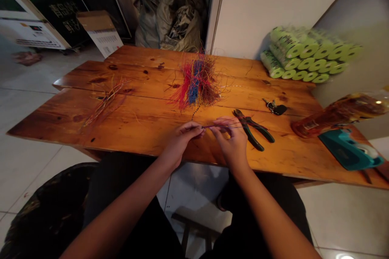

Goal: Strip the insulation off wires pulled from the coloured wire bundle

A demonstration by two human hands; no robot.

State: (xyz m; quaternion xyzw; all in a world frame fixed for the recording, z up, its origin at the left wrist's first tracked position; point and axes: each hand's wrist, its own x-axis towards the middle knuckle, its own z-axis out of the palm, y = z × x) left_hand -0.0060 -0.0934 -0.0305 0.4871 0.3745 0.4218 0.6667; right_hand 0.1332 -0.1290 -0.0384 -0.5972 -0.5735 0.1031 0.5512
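Close to the table's front edge, my left hand (186, 135) pinches one end of a few thin dark-reddish wires (208, 126). My right hand (232, 137) is closed on the same wires a little further right, and their loose ends stick out past its fingers over the pliers. Those pliers (246, 120), with dark green handles, lie just right of my right hand. Beyond my hands is a tangled bundle of red, blue and brown wires (194, 83). A black-and-white twisted strand (196, 112) runs from it toward my left hand.
Loose yellowish and red wires (105, 103) lie at the left of the wooden table (152, 123). Keys (276, 108), a bottle of reddish liquid (331, 115), a teal tape dispenser (346, 153) and stacked green rolls (306, 54) stand rightward. A black-lined bin (45, 206) is at lower left.
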